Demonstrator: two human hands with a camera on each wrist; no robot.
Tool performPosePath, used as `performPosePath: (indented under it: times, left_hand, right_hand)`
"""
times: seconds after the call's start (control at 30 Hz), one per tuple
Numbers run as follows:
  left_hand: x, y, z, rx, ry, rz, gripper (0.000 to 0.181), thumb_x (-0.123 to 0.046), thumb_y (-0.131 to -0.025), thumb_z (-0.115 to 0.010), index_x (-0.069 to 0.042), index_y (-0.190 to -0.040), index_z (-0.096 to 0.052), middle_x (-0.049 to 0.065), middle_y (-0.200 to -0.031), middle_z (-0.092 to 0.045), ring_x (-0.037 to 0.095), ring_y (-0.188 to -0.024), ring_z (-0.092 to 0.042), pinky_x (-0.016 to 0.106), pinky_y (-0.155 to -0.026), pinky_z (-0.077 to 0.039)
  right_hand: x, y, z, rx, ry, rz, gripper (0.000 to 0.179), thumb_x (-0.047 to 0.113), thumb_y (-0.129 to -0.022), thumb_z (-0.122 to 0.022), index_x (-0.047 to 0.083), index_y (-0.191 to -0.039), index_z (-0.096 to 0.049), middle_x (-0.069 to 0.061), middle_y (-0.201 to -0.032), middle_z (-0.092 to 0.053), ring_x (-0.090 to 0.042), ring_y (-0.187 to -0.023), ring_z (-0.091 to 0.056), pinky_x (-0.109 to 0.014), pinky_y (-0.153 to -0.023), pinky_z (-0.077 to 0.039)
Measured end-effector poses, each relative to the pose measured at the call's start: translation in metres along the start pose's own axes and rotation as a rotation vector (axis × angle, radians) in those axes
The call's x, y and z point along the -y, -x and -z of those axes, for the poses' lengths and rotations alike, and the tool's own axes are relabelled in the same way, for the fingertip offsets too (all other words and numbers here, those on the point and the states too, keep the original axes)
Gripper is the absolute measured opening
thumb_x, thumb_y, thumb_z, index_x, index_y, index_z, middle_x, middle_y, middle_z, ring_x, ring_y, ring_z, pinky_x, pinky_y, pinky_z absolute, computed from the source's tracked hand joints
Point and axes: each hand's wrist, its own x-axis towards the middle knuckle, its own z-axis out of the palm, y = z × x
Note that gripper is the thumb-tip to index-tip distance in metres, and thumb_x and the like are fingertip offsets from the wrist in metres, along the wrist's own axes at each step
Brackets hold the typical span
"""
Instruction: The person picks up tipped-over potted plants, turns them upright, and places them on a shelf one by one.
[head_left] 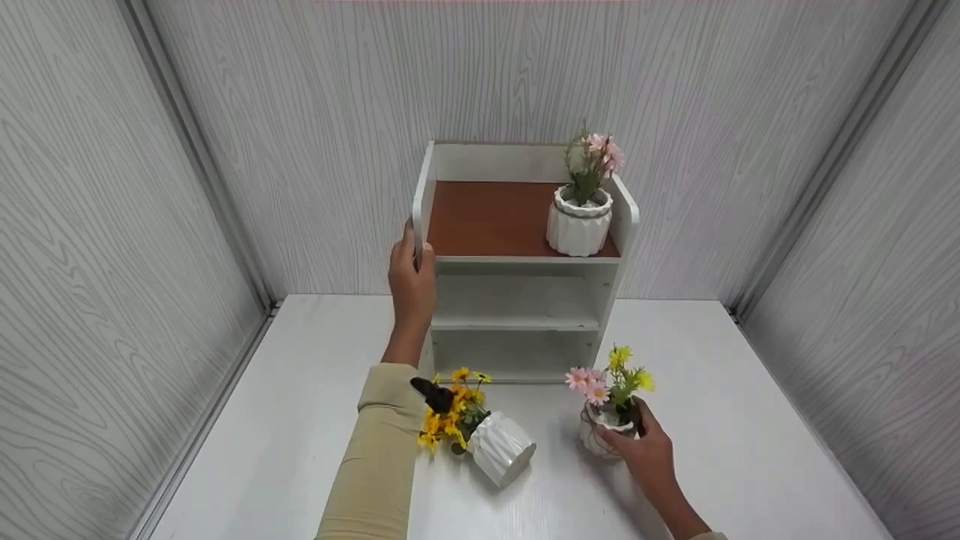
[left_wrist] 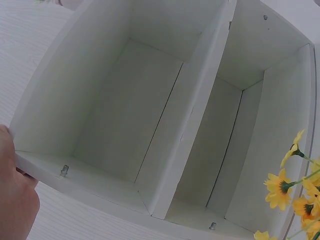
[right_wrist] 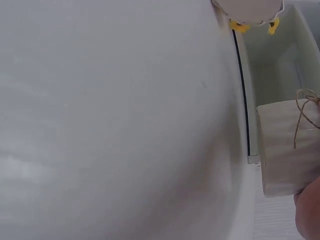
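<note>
My left hand (head_left: pixel 412 289) grips the left side panel of a white shelf unit (head_left: pixel 517 322), thumb in front and fingers on the outer side. In my right hand (head_left: pixel 649 450) is a small white flowerpot (head_left: pixel 598 435) with pink and yellow artificial flowers, pinched near its rim between thumb and fingers. Twine is tied round this pot (right_wrist: pixel 287 150), seen in the right wrist view. Between my arms a second white pot (head_left: pixel 501 448) lies on its side, its yellow-orange flowers (head_left: pixel 450 420) pointing left toward the shelf unit.
A third white pot (head_left: pixel 579 225) with pink flowers stands upright at the right end of the brown top shelf (head_left: pixel 487 217). Two open compartments lie below it. The unit stands on a white table (head_left: pixel 277 420), enclosed by grey wood-grain walls (head_left: pixel 337 97).
</note>
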Motion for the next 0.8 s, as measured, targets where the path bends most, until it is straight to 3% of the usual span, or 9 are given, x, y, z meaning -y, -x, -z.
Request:
performPosePath:
  times: [0.3,0.8]
  left_hand:
    - [-0.004,0.0,0.0,0.007,-0.001,0.029,0.054,-0.023,-0.108,-0.048,-0.017,-0.159,-0.033,0.01,-0.129,-0.055,0.018,-0.106,-0.052,0.038,-0.09,-0.049]
    - [-0.004,0.0,0.0,0.004,-0.002,0.024,0.054,-0.024,-0.108,-0.049,-0.016,-0.159,-0.033,0.01,-0.124,-0.056,0.017,-0.098,-0.05,0.034,-0.083,-0.046]
  right_hand:
    - [0.037,0.01,-0.001,-0.036,-0.009,0.066,0.109,0.057,-0.074,-0.084,0.008,-0.157,-0.032,-0.023,-0.159,-0.036,-0.038,-0.145,-0.037,-0.051,-0.112,-0.038]
    - [0.116,0.03,-0.007,-0.026,-0.124,0.195,0.102,0.045,-0.077,-0.086,0.006,-0.156,-0.035,-0.019,-0.159,-0.038,-0.034,-0.146,-0.037,-0.043,-0.111,-0.038]
